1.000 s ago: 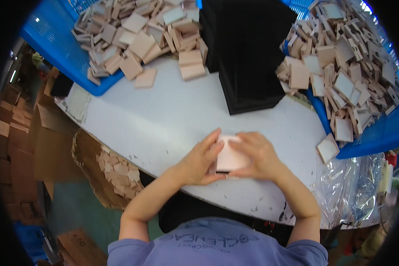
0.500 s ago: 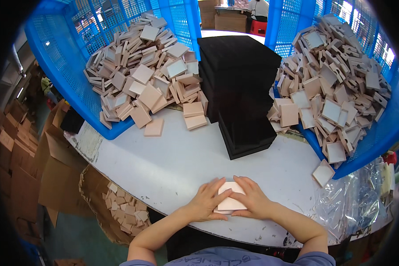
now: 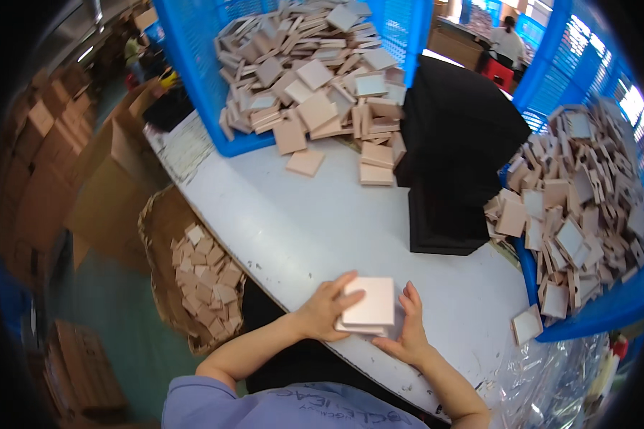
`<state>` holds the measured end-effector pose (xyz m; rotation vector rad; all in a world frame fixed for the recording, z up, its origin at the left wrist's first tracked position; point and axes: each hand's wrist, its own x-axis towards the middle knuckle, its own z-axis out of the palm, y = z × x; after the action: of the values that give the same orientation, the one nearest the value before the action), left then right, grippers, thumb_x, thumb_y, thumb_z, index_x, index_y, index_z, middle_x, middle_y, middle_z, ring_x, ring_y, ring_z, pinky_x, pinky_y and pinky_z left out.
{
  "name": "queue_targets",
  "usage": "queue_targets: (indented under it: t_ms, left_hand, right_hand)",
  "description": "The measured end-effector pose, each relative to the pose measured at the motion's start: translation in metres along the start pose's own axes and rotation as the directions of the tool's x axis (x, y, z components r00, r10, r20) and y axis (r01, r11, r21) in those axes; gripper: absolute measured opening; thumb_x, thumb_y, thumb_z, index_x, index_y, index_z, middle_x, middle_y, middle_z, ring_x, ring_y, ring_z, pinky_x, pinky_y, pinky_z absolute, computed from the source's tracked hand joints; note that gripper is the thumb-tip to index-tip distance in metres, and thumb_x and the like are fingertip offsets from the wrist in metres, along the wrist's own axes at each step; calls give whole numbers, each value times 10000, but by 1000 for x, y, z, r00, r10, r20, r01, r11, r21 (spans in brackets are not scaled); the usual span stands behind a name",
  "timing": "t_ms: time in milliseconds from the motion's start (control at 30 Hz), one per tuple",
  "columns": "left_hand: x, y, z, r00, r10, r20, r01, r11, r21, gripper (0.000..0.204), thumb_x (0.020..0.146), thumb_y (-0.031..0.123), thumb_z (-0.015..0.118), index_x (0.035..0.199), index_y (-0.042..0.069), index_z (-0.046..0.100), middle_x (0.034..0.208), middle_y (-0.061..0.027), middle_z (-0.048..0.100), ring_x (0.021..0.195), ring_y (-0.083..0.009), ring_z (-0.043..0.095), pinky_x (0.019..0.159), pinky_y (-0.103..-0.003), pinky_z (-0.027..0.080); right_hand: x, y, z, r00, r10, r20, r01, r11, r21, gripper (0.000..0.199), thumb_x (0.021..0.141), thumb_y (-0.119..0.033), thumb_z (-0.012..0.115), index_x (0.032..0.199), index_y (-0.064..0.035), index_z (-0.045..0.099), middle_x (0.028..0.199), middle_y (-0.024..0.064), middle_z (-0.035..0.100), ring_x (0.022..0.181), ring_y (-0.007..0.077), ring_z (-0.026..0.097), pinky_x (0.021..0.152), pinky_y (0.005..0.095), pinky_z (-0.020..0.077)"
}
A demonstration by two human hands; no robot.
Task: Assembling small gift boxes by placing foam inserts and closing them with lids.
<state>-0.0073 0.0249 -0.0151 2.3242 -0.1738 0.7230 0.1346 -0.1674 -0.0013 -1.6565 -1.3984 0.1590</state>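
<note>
A pale pink square box [image 3: 369, 300], lid-like on top with a second layer showing under its near edge, is at the table's front edge. My left hand [image 3: 324, 309] grips its left side, with the thumb over the top face. To the right of the box is my right hand [image 3: 409, 334], its fingers stretched apart and holding nothing. Its thumb points toward the box's near right corner; whether it touches cannot be told.
Similar pink square pieces [image 3: 316, 112] spill from a blue crate [image 3: 229, 146] at the back. Another blue crate [image 3: 587, 325] with such pieces stands right. Black stacked blocks [image 3: 447, 164] rise between them. A carton [image 3: 161, 236] of pieces stands left below the table; clear plastic [image 3: 551, 390] lies right.
My right hand has let go of the box and opened to its right. The left hand keeps its hold. The whole view has swung toward the left.
</note>
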Motion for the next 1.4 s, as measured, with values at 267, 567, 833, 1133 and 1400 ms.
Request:
queue_targets:
  t_ms: [267,567,833,1133,1400]
  left_hand:
    - [-117,-17,-75,715,-188,-674,417,888,195,952,664,292,760,1403,45,212,1421,-231,224,1278,-407,299,1014,-506,323]
    - [-119,-52,-140,444,-355,-822,736,668,109,850,766,184,690,1406,-10,166,1433,-197,179,1305,-328,244,1084,-404,203]
    - [129,-179,-168,975,-86,-206,188,811,554,594,828,301,614,1328,68,394,1314,-177,406,1219,-351,377,1004,-434,278]
    - [296,-392,-281,731,-584,-355,634,773,35,765,807,650,458,1342,104,444,1285,-222,477,1246,-359,388,1046,-437,273]
    - [267,-380,-248,701,-594,-394,713,574,402,723,765,697,457,1226,154,581,1279,-197,463,1241,-378,333,1047,-494,201]
  right_hand:
    - [5,-4,-3,976,211,45,-213,976,35,687,704,-112,731,1274,17,370,1338,229,375,1217,361,399,992,412,360]
    - [-1,1,2,980,192,46,-187,978,-93,640,703,-158,734,1237,20,428,1263,211,469,1148,362,458,957,421,369]
    - [18,-9,4,976,114,188,-62,964,-259,582,721,-244,706,1193,6,474,1205,173,519,1045,326,505,870,407,370]
    - [28,-15,-4,944,168,285,-79,951,-298,490,719,-298,688,1121,-51,554,1175,76,541,974,210,515,811,357,352]
    - [41,-21,-3,900,207,383,-70,937,-344,470,711,-317,672,1099,-71,575,1183,71,540,976,192,513,811,363,347]
